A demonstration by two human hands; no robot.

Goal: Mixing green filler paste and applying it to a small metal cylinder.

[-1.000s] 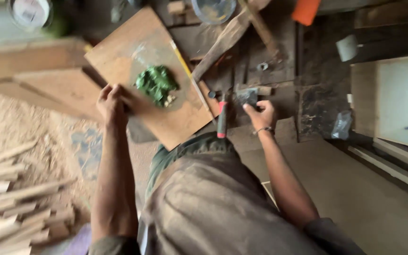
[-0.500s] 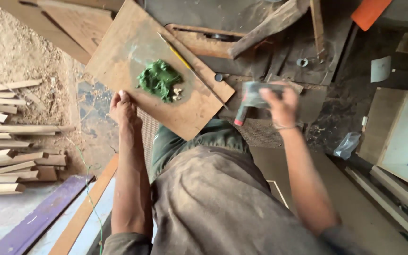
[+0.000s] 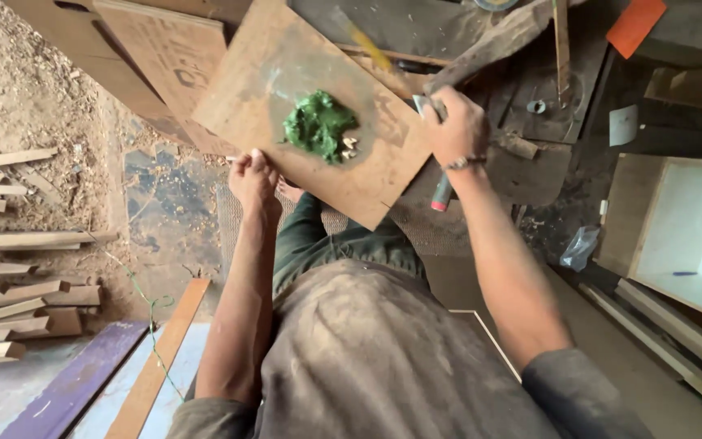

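My left hand (image 3: 253, 180) grips the near left edge of a brown plywood board (image 3: 270, 73) that is held tilted over my knees. A lump of green putty (image 3: 318, 123) with a few pale crumbs beside it sits in the middle of the board. At the board's right edge, my right hand (image 3: 458, 126) is closed around a putty knife (image 3: 442, 193). Its grey handle with a red end points down toward me. The blade end peeks out above my fingers, close to the putty.
Several wooden sticks (image 3: 10, 268) lie stacked at the left on sawdust. A white-lined cabinet box (image 3: 676, 228) stands at the right, a plastic bag (image 3: 578, 248) beside it. Scrap timber (image 3: 497, 41), an orange piece (image 3: 635, 24) and a purple board (image 3: 75, 382) lie about.
My right hand picked the putty knife up from the cluttered surface and carried it left to the board's right edge. My left hand kept hold of the board.
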